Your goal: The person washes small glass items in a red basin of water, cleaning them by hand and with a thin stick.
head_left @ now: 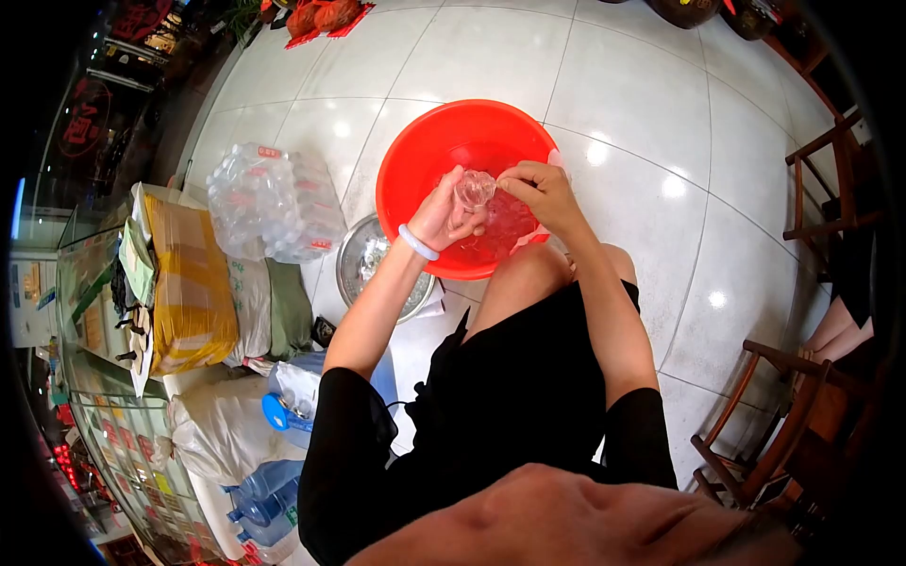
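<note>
Lighting: bright, apparently from above; white glare spots [674, 186] on pale floor tiles [746, 179]. Left edge: dimmer, with small red lights [66, 462]. Optics: fisheye; tile lines bowed, outer edges stretched, corners black.

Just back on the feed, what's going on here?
A person's left hand holds a small clear cup over a red basin, while the right hand has its fingertips at the cup's edge. Something clear lies in the basin, too blurred to name. A metal bowl stands beside it.
</note>
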A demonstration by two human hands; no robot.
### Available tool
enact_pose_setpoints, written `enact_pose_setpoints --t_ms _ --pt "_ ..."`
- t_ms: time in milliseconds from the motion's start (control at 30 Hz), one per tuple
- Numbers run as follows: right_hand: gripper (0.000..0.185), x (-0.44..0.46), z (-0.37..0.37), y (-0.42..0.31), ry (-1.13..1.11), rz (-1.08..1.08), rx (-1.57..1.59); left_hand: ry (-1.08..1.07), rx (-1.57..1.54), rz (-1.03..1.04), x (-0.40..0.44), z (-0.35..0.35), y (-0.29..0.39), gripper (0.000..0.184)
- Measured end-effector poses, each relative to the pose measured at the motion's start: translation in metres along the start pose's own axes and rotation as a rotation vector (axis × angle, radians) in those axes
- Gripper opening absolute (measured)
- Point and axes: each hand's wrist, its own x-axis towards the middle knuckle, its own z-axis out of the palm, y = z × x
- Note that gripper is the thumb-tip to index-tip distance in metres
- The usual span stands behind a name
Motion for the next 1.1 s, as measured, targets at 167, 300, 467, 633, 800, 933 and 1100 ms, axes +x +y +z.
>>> enact_pose_setpoints --t_ms 167,300,467,633,800,933,1100 --pt "0.012 -0.001 0.009 0.002 0.140 -0.044 -0.010 0.213 0.068 0.153 0.002 0.009 -0.003 0.046" --pt "0.012 0.002 0.013 0.008 0.224 -0.114 -0.116 0.273 0.096 0.178 0.003 0.014 -0.003 0.045" --pt "0.013 0.002 0.006 0.003 0.218 -0.007 -0.094 0.317 0.012 0.174 0.007 0.017 -0.006 0.047" --pt "0.015 0.001 0.003 -0.004 0.138 0.232 0.278 0.313 -0.003 0.163 0.009 0.016 -0.006 0.047" --pt "0.014 0.001 -0.003 0.004 0.052 0.168 0.207 0.306 0.045 0.175 0.006 0.019 -0.006 0.047" --pt "0.012 0.000 0.006 0.006 0.153 0.130 0.199 0.306 0.064 0.177 0.004 0.018 -0.008 0.047" --pt "0.011 0.001 0.005 -0.004 0.187 0.235 0.336 0.302 0.048 0.201 0.007 0.015 -0.010 0.047"
